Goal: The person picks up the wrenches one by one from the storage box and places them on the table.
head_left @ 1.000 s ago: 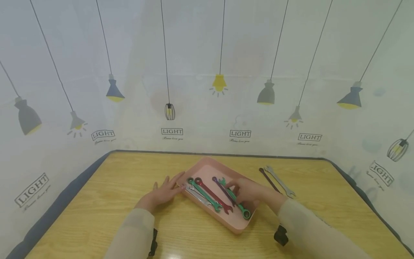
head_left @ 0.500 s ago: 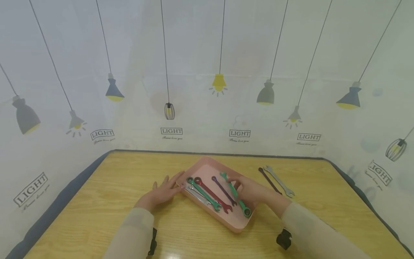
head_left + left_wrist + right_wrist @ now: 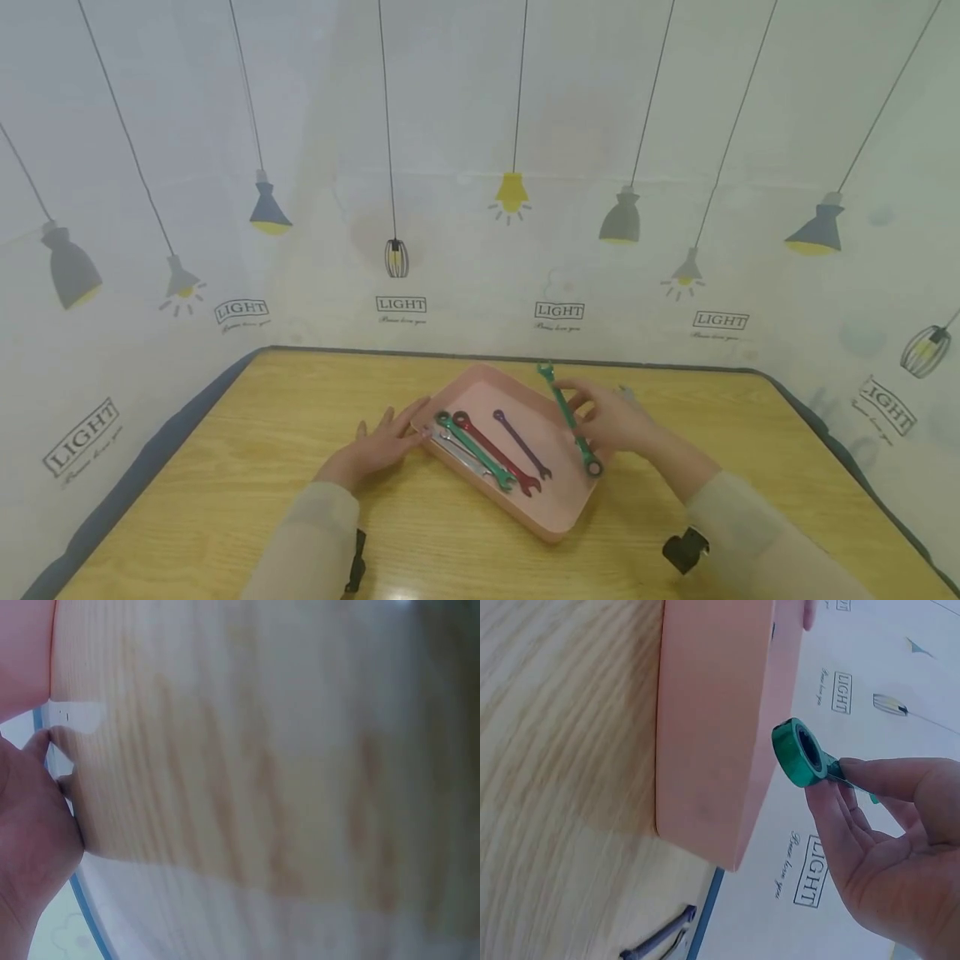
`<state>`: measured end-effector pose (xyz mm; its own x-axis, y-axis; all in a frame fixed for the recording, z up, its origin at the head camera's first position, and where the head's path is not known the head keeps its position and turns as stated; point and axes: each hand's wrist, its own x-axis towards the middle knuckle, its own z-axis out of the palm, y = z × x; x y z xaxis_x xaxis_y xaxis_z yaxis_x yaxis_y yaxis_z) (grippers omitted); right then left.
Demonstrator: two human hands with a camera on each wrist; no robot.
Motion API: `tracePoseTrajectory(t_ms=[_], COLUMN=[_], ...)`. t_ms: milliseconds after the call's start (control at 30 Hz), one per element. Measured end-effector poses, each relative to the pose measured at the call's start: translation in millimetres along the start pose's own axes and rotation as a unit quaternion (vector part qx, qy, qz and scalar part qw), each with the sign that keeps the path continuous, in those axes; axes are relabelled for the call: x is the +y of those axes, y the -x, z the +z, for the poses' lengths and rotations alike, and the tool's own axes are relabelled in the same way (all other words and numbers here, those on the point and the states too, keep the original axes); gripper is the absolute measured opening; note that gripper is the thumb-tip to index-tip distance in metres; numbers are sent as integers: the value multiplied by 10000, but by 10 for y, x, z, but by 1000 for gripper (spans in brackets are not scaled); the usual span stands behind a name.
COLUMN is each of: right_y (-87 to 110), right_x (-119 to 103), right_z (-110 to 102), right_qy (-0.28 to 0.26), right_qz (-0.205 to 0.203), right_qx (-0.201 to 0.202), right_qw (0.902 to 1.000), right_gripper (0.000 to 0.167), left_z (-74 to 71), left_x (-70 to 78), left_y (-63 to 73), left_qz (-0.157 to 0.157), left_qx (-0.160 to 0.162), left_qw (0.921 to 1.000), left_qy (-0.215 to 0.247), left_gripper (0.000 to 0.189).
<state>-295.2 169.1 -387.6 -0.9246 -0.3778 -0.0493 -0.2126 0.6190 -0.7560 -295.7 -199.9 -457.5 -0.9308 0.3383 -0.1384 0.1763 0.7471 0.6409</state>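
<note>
A pink tray (image 3: 553, 512) stands on the wooden table. My left hand (image 3: 382, 443) rests at its left corner with fingers extended against the rim. With thumb and fingers my right hand (image 3: 618, 423) pinches a green ratchet wrench (image 3: 564, 407), held over the tray's right edge. Its ring end (image 3: 799, 754) faces the right wrist camera, above the tray wall. In the tray lie another green wrench (image 3: 480, 452), a red wrench (image 3: 497, 451), a purple wrench (image 3: 521, 444) and silver ones (image 3: 459, 451) by the left wall.
Right of the tray, a dark wrench (image 3: 660, 934) lies on the table beside a silver wrench (image 3: 627, 392); the right hand mostly hides them in the head view. A lamp-print curtain (image 3: 465, 250) stands behind the table's dark back edge (image 3: 420, 357).
My right hand has raised the green ratchet wrench out of the tray and carried it right, to the tray's right edge. My left hand has stayed at the left corner.
</note>
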Motion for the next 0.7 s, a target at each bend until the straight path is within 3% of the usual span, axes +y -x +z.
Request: tracePoseTrajectory(t_ms=[367, 700], right_y=[233, 419], right_x=[206, 611], right_z=[-404, -795], right_qy=[-250, 252], right_qz=[-42, -61], right_qx=[-43, -45], right_qw=[9997, 9997], right_gripper=[67, 69], left_z=[-15, -4], left_x=[34, 40], left_y=[15, 22], left_qz=[-49, -39], left_qx=[16, 4], left_qw=[10000, 10000], left_qy=[39, 41], left_gripper=[63, 63])
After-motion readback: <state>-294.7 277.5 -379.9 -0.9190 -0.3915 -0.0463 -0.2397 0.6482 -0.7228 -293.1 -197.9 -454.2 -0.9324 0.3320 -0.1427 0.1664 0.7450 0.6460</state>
